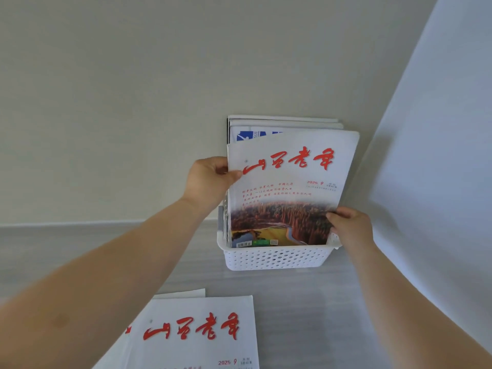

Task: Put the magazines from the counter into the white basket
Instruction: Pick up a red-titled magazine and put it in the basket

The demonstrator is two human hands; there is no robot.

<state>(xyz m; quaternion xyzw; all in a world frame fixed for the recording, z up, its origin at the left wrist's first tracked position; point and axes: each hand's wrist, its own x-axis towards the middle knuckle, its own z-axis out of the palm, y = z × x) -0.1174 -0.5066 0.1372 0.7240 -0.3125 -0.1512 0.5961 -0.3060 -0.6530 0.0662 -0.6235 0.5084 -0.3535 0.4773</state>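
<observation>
Your left hand [210, 179] and right hand [351, 225] clamp magazine [287, 190] edges; magazine upright in white basket [277, 258], long axis vertical, title up.

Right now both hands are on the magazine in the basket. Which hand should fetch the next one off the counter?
Left, probably. The white red-titled magazines lying flat on the grey counter sit under the left forearm, on that side. The left hand only pinches the upright magazine's edge; the right hand can steady it in the white perforated plastic basket.
</observation>
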